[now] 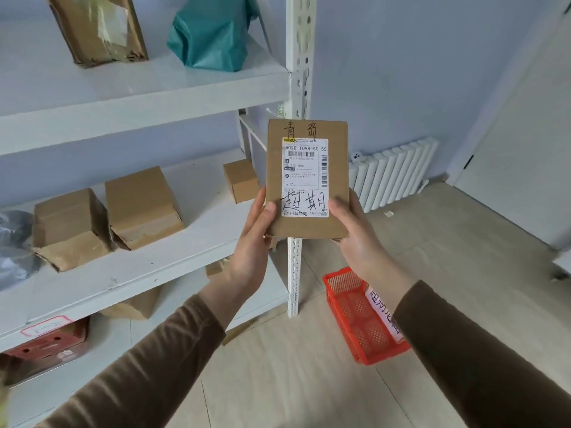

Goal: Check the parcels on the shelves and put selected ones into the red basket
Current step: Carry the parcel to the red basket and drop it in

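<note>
Pale blue walls and a light wood-look floor (278, 381) frame a white metal shelf unit (148, 100) on the left side of the view. Both hands hold one flat cardboard parcel (307, 180) upright in front of the shelf's corner post (298, 57). The left hand (253, 239) grips the parcel's lower left edge, thumb on the front face and fingers hidden behind. The right hand (355, 233) grips the lower right edge the same way, thumb lying beside the white shipping label (305, 177). That label carries barcodes, printed codes and bold handwritten characters across its bottom; more handwriting sits on the bare cardboard above it. Brown sleeves cover both forearms.

Below the right forearm, on the floor just beside the foot of the corner post, stands the red basket (361, 322), a mesh plastic crate with a white handwritten tag on its far rim, partly hidden by the sleeve. What lies inside cannot be told.

On the middle shelf, left of the hands, sit two brown paper-wrapped parcels (108, 214), and a small cardboard box (241, 180) stands near the held parcel. A grey plastic bag (14, 248) shows at the left edge. The top shelf bears a brown parcel (99, 29) and a teal plastic bag (213, 35). A white radiator (392, 174) lines the far wall.
</note>
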